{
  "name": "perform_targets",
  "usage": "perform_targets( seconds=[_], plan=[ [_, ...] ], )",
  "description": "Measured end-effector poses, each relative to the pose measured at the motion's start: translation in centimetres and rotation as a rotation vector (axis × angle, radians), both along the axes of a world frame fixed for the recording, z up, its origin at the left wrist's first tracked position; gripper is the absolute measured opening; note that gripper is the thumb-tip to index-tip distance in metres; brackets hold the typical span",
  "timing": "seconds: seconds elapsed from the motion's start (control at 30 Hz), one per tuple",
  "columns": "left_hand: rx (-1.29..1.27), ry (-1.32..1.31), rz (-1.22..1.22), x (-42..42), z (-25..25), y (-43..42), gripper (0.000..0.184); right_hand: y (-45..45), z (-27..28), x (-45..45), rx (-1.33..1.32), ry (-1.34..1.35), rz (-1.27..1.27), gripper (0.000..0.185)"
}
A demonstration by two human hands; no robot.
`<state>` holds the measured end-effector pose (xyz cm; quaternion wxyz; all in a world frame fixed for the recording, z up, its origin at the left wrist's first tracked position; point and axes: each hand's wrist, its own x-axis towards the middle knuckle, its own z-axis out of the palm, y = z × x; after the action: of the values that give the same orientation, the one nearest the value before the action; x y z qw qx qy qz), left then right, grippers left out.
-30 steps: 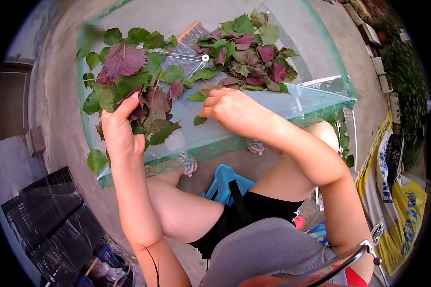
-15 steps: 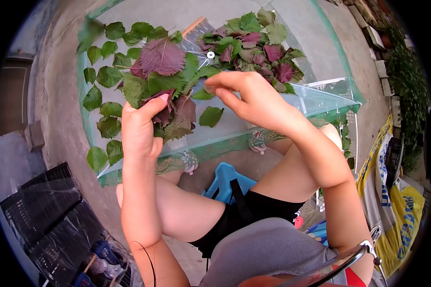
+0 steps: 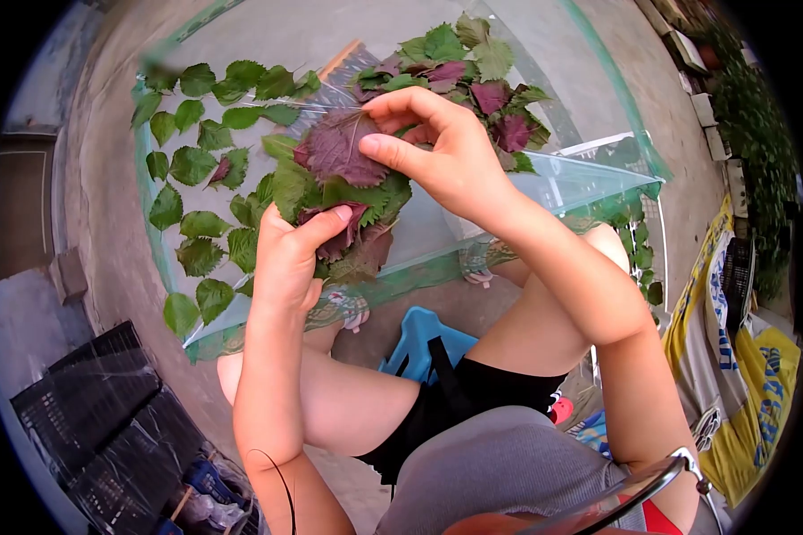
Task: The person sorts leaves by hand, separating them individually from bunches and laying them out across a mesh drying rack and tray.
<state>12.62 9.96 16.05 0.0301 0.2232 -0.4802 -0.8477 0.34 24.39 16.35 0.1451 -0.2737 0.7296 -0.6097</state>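
My left hand (image 3: 290, 254) is closed around a bunch of green and purple perilla leaves (image 3: 379, 201), thumb pressed on top. Over the bunch, my right hand (image 3: 442, 147) has its thumb against a large purple perilla leaf (image 3: 335, 156), its fingers bent at the leaf's upper edge. Part of the right-hand grip is hidden behind the leaf. Single green leaves (image 3: 192, 165) lie spread on the left side of a green-edged mesh net (image 3: 410, 267). A heap of mixed green and purple leaves (image 3: 491, 98) rests at the far right of the net.
A blue plastic stool (image 3: 415, 343) is beneath me, between my legs. Black plastic crates (image 3: 89, 392) stand at the lower left. At the right are a yellow and white sack (image 3: 758, 401) and leafy plants (image 3: 754, 152).
My left hand has shifted right and slightly down with the bunch. My right hand has risen to the large purple leaf. More spread green leaves show at the left.
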Motion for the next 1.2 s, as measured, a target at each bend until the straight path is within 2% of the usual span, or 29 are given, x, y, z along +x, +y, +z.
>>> perform_targets(
  seconds=[0.03, 0.13, 0.27, 0.3, 0.33, 0.4, 0.43, 0.47, 0.53, 0.67, 0.73, 0.83, 1.07, 1.13, 1.17, 1.2],
  plan=[
    [0.000, -0.003, -0.028, 0.0, -0.1, 0.1, 0.031, 0.1, 0.1, -0.2, 0.007, -0.232, 0.046, 0.027],
    [-0.015, -0.024, -0.058, -0.1, 0.0, 0.2, 0.030, 0.2, -0.1, -1.1, -0.110, -0.315, -0.003, 0.017],
    [-0.053, -0.078, 0.013, -0.1, -0.3, -0.2, 0.029, 0.6, 0.0, -1.9, -0.294, -0.242, -0.156, 0.013],
    [-0.067, -0.089, 0.053, -0.2, -0.4, -0.4, 0.029, 0.8, 0.1, -2.2, -0.236, -0.099, -0.211, 0.010],
    [-0.059, -0.089, 0.115, -0.3, -0.2, -0.7, 0.028, 1.2, 0.4, -2.3, -0.235, -0.099, -0.210, 0.010],
    [-0.099, -0.057, 0.224, -0.2, -0.2, -1.7, 0.028, 2.1, 1.0, -2.4, -0.009, 0.587, -0.101, 0.009],
    [-0.088, -0.046, 0.280, -0.2, -0.6, -2.6, 0.028, 2.4, 1.1, -2.2, 0.091, 0.744, -0.008, 0.011],
    [-0.089, -0.032, 0.315, -0.1, -0.7, -3.3, 0.030, 2.9, 1.1, -1.7, 0.097, 0.745, 0.001, 0.011],
    [-0.088, -0.007, 0.366, -0.2, -0.6, -4.0, 0.028, 3.9, 0.5, -0.5, 0.431, 0.740, 0.299, 0.011],
    [-0.074, -0.001, 0.324, 0.0, -0.7, -4.3, 0.028, 4.7, -0.7, -0.1, 0.611, 0.726, 0.521, 0.008],
    [-0.072, -0.009, 0.324, -0.2, -0.4, -3.7, 0.028, 4.9, 0.0, -0.2, 0.646, 0.525, 0.643, 0.011],
    [-0.080, -0.020, 0.303, -0.3, -0.3, -3.4, 0.028, 5.8, 0.5, -0.6, 0.652, 0.414, 0.678, 0.015],
    [-0.088, -0.060, 0.218, -0.6, -0.3, -1.8, 0.026, 5.2, 1.3, -1.0, 0.673, 0.405, 0.584, 0.021],
    [-0.052, -0.065, 0.166, -0.6, -0.4, -1.3, 0.025, 4.7, 1.0, -0.9, 0.476, 0.532, 0.383, 0.018],
    [-0.044, -0.050, 0.142, -0.5, -0.4, -1.1, 0.026, 4.2, 1.0, -0.8, 0.473, 0.532, 0.383, 0.018],
    [-0.047, -0.050, 0.142, -0.6, -0.4, -0.9, 0.026, 3.7, 1.0, -0.5, 0.350, 0.519, 0.289, 0.015]
  ],
)
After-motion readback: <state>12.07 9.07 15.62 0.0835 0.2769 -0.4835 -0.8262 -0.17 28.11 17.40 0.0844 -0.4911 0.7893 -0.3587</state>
